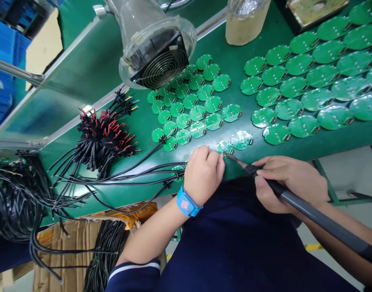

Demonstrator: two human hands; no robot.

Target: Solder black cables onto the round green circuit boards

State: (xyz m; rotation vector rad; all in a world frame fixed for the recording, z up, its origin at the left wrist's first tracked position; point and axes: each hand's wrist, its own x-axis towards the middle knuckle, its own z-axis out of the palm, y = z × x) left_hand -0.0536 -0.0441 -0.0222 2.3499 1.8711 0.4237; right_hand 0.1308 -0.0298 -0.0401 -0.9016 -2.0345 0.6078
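My left hand (203,175) is closed, with its fingers at a small round green circuit board (224,147) near the bench edge. Several black wires (149,175) run into this hand, which seems to pinch their ends. A blue wrist strap (187,201) circles my left wrist. My right hand (291,182) grips a dark soldering iron (313,213), whose thin tip (234,160) reaches the same board. The contact point is partly hidden by my left fingers. Many more round green boards (304,125) lie in rows on the green bench mat (234,50).
A round fume extractor fan (158,54) stands at the back of the bench, beside a glass jar (245,22). Bundled red-and-black wire ends (105,140) and a heap of black cables (15,194) lie left, above a cardboard box (67,253).
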